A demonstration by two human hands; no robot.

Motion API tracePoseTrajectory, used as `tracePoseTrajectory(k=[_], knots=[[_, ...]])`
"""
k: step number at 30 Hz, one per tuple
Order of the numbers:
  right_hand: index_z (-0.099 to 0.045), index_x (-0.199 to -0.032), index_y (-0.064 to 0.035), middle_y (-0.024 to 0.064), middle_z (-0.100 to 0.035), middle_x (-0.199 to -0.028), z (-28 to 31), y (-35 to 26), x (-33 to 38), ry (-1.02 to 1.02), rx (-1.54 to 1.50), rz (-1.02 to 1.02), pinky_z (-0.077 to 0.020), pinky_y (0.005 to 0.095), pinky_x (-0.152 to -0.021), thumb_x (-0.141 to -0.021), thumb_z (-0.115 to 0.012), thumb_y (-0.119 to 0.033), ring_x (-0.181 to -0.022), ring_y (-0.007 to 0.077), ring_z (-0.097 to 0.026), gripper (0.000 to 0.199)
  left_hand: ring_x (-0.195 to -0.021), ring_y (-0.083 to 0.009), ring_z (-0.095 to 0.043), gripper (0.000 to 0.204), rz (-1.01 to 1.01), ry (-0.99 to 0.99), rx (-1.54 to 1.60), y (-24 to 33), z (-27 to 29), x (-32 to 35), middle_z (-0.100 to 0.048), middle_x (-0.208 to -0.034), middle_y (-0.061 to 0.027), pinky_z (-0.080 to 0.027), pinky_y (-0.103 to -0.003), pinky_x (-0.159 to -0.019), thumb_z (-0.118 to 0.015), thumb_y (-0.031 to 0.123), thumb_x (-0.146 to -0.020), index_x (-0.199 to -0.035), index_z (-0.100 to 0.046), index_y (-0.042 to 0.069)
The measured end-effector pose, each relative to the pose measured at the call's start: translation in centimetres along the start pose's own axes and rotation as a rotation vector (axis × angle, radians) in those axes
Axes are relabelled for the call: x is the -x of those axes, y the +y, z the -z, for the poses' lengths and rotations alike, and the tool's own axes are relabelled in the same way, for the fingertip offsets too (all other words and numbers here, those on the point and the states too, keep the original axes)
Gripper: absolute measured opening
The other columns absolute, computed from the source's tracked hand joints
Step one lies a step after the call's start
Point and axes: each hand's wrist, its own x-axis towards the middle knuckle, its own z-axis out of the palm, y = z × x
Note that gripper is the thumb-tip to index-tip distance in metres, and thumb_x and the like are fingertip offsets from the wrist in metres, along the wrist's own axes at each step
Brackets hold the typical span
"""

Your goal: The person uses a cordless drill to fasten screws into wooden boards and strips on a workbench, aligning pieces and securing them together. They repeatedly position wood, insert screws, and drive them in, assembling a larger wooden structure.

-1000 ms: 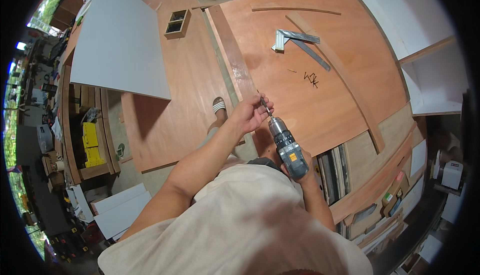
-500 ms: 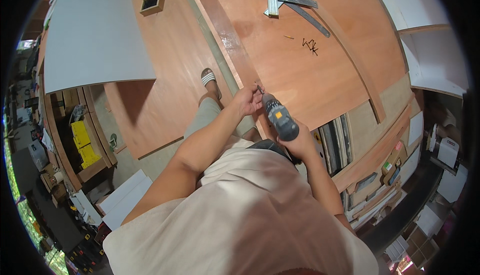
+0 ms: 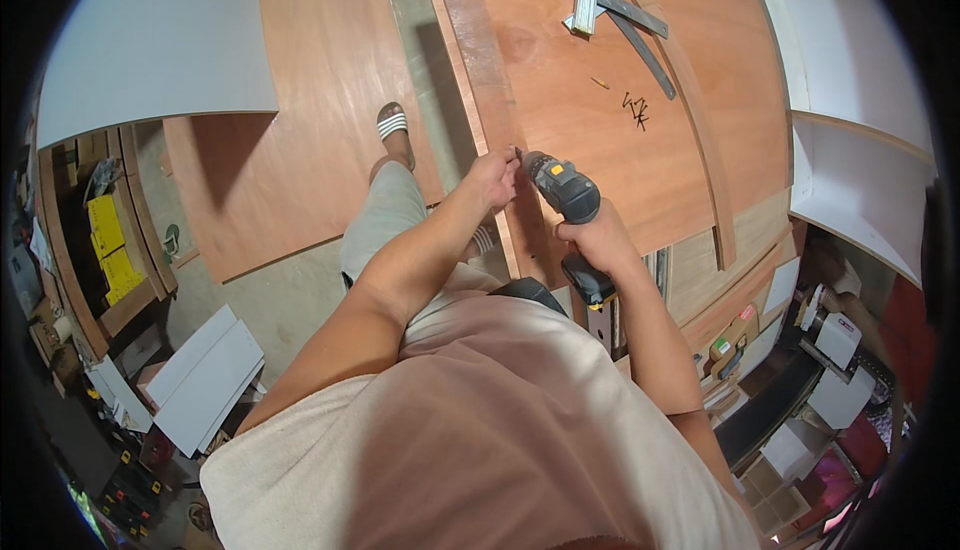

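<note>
My right hand (image 3: 605, 238) grips the handle of a dark grey cordless drill (image 3: 568, 192) with a yellow patch, its chuck pointing up and left. The fingers of my left hand (image 3: 492, 180) are drawn together at the drill's tip, over a long reddish wooden board (image 3: 482, 80). Whatever they pinch there is too small to make out. Right of the board, on a plywood sheet (image 3: 560, 80), lie several dark screws (image 3: 637, 112) and a short pencil (image 3: 600, 83). Beyond these rests a metal square with a second blade (image 3: 622, 18).
A narrow wooden strip (image 3: 690, 100) crosses the plywood. At left, a large white panel (image 3: 150, 40) stands over another plywood sheet (image 3: 300, 150). A wooden frame holding yellow packages (image 3: 112, 245) is farther left. White cabinets (image 3: 850, 150) stand at right, with stacked boards below.
My view has shifted, so the plywood and tools sit farther right. The drill has swung, bringing its handle and battery into sight. My left hand stays at its tip, fingers drawn closer together.
</note>
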Motion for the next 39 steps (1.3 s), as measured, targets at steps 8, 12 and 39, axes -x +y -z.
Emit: tracePoseTrajectory(k=[8, 12, 39], knots=[[-0.063, -0.077, 0.0023, 0.0079, -0.061, -0.063, 1.3, -2.2, -0.8, -0.055, 0.000, -0.077, -0.0468, 0.0343, -0.055, -0.066, -0.071, -0.015, -0.058, 0.0186, -0.060, 0.022, -0.076, -0.0153, -0.065, 0.023, -0.049, 0.101, -0.188, 0.6, 0.2, 4.3, -0.069, -0.084, -0.0016, -0.053, -0.034, -0.069, -0.044, 0.022, -0.103, -0.107, -0.062, 0.009], [-0.064, -0.072, 0.0020, 0.0088, -0.061, -0.061, 2.0, -3.2, -1.3, -0.083, 0.076, -0.045, -0.0466, 0.0336, -0.054, -0.066, -0.068, -0.015, -0.057, 0.0186, -0.060, 0.018, -0.080, -0.0143, -0.065, 0.032, -0.639, 0.325, -0.903, 2.6, 0.9, 8.1, -0.069, -0.090, -0.0043, -0.050, -0.027, -0.072, -0.049, 0.028, -0.101, -0.118, -0.063, 0.004], [-0.058, -0.070, -0.0023, 0.0087, -0.054, -0.061, 5.0, -6.0, -5.0, -0.211, 0.248, -0.007, -0.0414, 0.0365, -0.044, -0.064, -0.065, -0.017, -0.050, 0.0202, -0.053, 0.017, -0.077, -0.0115, -0.062, 0.024, -1.217, -0.436, -1.371, 5.7, -15.1, 12.1, -0.070, -0.085, -0.0061, -0.050, -0.026, -0.070, -0.049, 0.008, -0.088, -0.091, -0.070, -0.002]])
